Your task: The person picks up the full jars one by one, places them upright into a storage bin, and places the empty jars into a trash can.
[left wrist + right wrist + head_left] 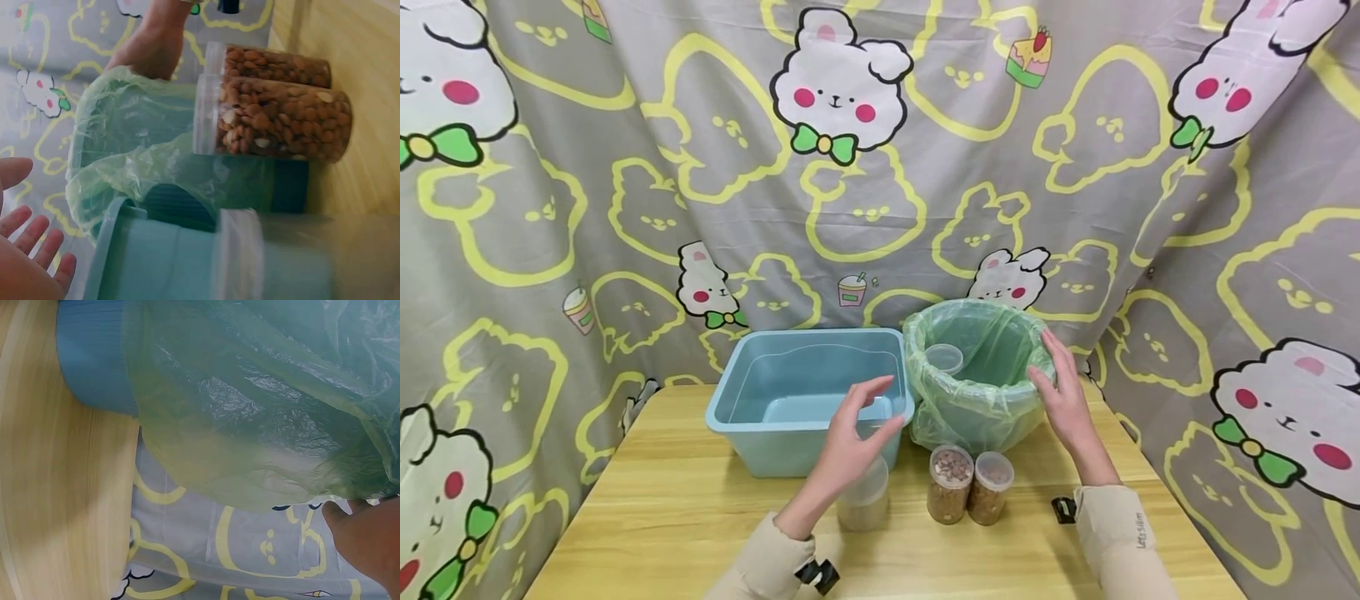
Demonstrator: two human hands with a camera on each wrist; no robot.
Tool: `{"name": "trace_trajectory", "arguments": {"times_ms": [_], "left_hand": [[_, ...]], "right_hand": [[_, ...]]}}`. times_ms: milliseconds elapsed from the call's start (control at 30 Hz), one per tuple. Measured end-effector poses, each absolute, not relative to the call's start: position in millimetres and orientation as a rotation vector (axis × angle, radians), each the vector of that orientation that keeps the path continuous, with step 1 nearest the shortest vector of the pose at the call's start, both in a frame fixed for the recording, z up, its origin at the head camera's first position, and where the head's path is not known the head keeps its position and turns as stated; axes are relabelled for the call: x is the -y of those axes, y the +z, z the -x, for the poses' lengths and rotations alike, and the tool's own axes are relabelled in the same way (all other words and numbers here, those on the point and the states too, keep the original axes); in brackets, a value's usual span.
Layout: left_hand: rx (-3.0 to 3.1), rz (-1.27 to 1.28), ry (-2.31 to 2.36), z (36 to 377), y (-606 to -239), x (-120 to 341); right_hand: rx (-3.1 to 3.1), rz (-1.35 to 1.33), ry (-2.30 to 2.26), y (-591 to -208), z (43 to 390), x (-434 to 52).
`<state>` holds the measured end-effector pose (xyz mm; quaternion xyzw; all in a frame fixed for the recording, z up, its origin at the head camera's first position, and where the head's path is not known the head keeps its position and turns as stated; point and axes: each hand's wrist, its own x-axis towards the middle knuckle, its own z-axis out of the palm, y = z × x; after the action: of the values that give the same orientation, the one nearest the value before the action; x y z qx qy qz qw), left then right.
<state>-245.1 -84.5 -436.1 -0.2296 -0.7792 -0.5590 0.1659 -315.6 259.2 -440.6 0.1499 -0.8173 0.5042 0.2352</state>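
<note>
My left hand (853, 429) hovers over the front edge of a blue plastic basin (812, 450), thumb and fingers spread apart, holding nothing. Just below it stands a clear jar (862, 504) with no visible contents. With fingers fairly straight, my right hand (1063, 400) touches the right side of a round bin (94, 359) lined with a thin green plastic bag (973, 412). The bag is folded over the bin's rim. A translucent round lid or cup (944, 359) shows inside at the left; which one, I cannot tell. In the right wrist view, the fingertips are partly hidden.
Two clear lidded jars of brown nuts, likely almonds, stand side by side before the bin: a larger jar (951, 487) and a smaller jar (990, 490). All rest on a wooden table (647, 500). A patterned curtain (865, 217) hangs close behind and on both sides.
</note>
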Motion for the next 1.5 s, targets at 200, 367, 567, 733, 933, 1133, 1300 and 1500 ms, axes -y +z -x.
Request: {"name": "trace_trajectory", "arguments": {"times_ms": [200,367,567,733,933,1133,1300,1500], "left_hand": [[2.216,0.691,-1.548,233.4,-449.0,97.7],[2.229,0.747,-1.527,224.9,-459.0,105.9],[2.349,0.737,-1.549,209.9,-470.2,117.7],[2.397,0.737,-1.516,203.6,-483.4,127.9],[2.465,0.641,-1.463,201.4,-497.2,139.6],[2.504,0.566,-1.473,202.9,-503.7,146.8],[2.536,0.53,-1.487,203.5,-508.3,149.2],[2.586,0.453,-1.515,206.0,-509.6,148.9]], "right_hand": [[2.256,-0.414,1.389,-439.8,312.1,-259.3],[2.257,-0.405,1.376,-438.5,311.4,-260.6],[2.242,-0.428,1.392,-436.4,312.7,-259.6],[2.239,-0.435,1.395,-435.8,314.1,-259.9],[2.257,-0.414,1.388,-436.5,312.4,-260.4],[2.245,-0.422,1.392,-437.8,312.5,-260.8],[2.236,-0.437,1.393,-438.7,313.3,-260.7],[2.245,-0.43,1.389,-437.4,312.3,-260.5]]}}
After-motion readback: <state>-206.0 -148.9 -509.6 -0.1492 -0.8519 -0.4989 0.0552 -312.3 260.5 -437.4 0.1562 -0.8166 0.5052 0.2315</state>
